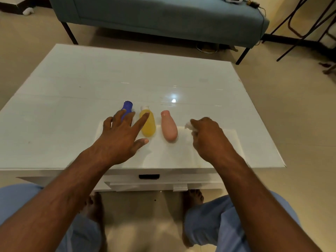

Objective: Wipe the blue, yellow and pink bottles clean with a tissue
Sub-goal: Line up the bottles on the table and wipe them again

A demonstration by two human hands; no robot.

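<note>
Three bottles lie side by side on a white cloth (181,151) spread over the white table (72,88). The blue bottle (127,106) is on the left, mostly hidden under my left hand (121,137). The yellow bottle (148,124) with a white cap is in the middle, and the pink bottle (169,127) lies to its right. My left hand hovers with fingers spread and straight over the blue bottle, the index fingertip over the yellow one. My right hand (207,135) is to the right of the pink bottle and pinches a crumpled white tissue (188,125).
The table has a drawer with a dark handle (149,176) at its front edge. A teal sofa (163,17) stands beyond the table. Black metal chair legs (309,24) are at the far right. My knees and bare feet are below the table edge.
</note>
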